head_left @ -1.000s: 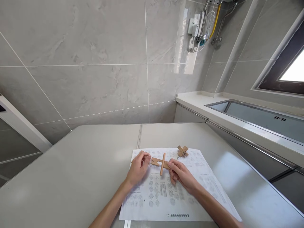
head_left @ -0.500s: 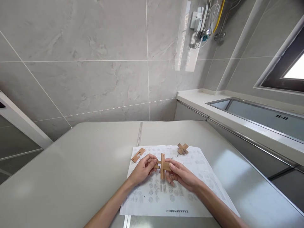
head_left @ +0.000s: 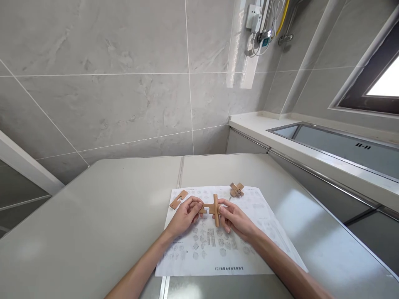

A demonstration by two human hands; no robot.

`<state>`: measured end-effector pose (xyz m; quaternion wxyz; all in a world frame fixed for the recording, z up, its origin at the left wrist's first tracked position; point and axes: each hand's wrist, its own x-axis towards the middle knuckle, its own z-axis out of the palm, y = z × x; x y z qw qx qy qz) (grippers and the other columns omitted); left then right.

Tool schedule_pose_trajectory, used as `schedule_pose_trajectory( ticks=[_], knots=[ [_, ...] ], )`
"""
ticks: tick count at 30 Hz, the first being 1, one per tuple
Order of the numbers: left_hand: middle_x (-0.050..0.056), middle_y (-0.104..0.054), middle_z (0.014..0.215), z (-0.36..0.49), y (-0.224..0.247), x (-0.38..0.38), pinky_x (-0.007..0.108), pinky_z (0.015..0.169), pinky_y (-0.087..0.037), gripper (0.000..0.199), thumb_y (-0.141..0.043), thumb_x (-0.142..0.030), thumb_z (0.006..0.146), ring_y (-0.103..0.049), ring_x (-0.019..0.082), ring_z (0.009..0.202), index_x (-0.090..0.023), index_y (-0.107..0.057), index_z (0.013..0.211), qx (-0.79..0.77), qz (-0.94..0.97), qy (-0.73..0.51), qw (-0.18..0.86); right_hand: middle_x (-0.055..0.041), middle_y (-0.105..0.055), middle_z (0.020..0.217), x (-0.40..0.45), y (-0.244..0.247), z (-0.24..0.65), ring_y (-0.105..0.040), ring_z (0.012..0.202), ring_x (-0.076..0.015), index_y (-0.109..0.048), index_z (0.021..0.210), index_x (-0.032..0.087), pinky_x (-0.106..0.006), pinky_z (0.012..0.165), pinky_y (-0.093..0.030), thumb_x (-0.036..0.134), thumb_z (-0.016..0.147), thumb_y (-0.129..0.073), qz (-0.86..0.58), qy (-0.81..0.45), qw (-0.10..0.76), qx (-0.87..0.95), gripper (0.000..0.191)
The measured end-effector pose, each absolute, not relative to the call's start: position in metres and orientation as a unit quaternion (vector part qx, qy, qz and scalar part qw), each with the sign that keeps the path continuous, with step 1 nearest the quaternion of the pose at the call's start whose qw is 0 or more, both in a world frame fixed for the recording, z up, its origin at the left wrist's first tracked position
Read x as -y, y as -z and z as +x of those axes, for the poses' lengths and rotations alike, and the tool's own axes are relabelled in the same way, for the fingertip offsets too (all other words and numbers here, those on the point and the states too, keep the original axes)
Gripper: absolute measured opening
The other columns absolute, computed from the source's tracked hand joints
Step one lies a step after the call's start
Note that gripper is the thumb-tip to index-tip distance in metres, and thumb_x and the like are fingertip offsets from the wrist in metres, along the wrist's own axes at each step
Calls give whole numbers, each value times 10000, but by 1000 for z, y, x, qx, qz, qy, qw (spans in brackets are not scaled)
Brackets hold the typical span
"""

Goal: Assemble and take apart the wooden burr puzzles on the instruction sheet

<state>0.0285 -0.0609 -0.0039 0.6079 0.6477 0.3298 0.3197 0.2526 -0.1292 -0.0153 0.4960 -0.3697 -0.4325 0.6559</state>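
My left hand [head_left: 188,211] pinches the left end of a flat, notched wooden puzzle piece [head_left: 209,207]. An upright wooden puzzle piece [head_left: 216,216] crosses it, the two joined as a cross above the paper. My right hand [head_left: 232,215] grips this crossing from the right, its fingertips against the upright piece. Part of the flat piece is hidden by the right fingers. A loose notched wooden piece [head_left: 176,201] lies left of my left hand, partly on the paper's corner. Beyond my right hand sits a small cluster of interlocked wooden pieces [head_left: 237,189].
A printed instruction sheet [head_left: 230,257] with small diagrams lies under the hands on a pale table [head_left: 118,216]. To the right runs a white counter [head_left: 299,147] with a sink [head_left: 330,143]. A tiled wall [head_left: 124,108] stands behind, with a socket [head_left: 253,16] and cables.
The flat piece has slid leftward through the upright one, showing more of its notch on the left. My right fingers have moved closer to the upright piece. The view has shifted slightly.
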Motion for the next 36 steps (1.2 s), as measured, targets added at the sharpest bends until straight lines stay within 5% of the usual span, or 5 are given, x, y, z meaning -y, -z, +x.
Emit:
schedule_pose_trajectory(
  ticks=[5,15,20,27,36],
  knots=[
    [-12,-663,735,30,4,61,250,558,-357,483,-660,-682,981,-480,110,555,-205,-607,1035,-332,649,-316,607,115,-584,466,127,20,251,-363,333,-67,-600,1048,236,-213,435,-246,691,859,-806,-378,-646,505,430,534],
    [-14,-653,718,31,-4,65,252,569,-350,516,-652,-710,973,-438,97,534,-197,-602,1005,-315,648,-297,626,11,-718,710,133,9,261,-535,400,-102,-652,1246,223,-224,422,-365,665,856,-825,-345,-701,454,428,614],
    [-23,-637,708,33,-6,68,250,571,-344,526,-644,-722,971,-433,95,531,-199,-591,993,-313,642,-295,634,74,-611,526,135,8,261,-531,400,-97,-669,1225,227,-210,483,-397,641,883,-813,-345,-689,470,431,556],
    [-15,-661,746,33,-1,64,249,562,-339,514,-638,-712,977,-424,89,517,-201,-593,1013,-316,639,-306,631,-22,-764,763,136,4,257,-310,277,-6,-717,1185,206,-221,367,-151,664,876,-790,-354,-664,487,444,557],
    [19,-716,767,30,-3,62,256,535,-352,520,-628,-721,971,-443,99,503,-202,-608,1000,-336,651,-324,598,-20,-761,728,133,13,262,-264,287,-14,-707,1199,214,-238,375,-114,653,882,-789,-373,-648,506,430,547]
  ],
)
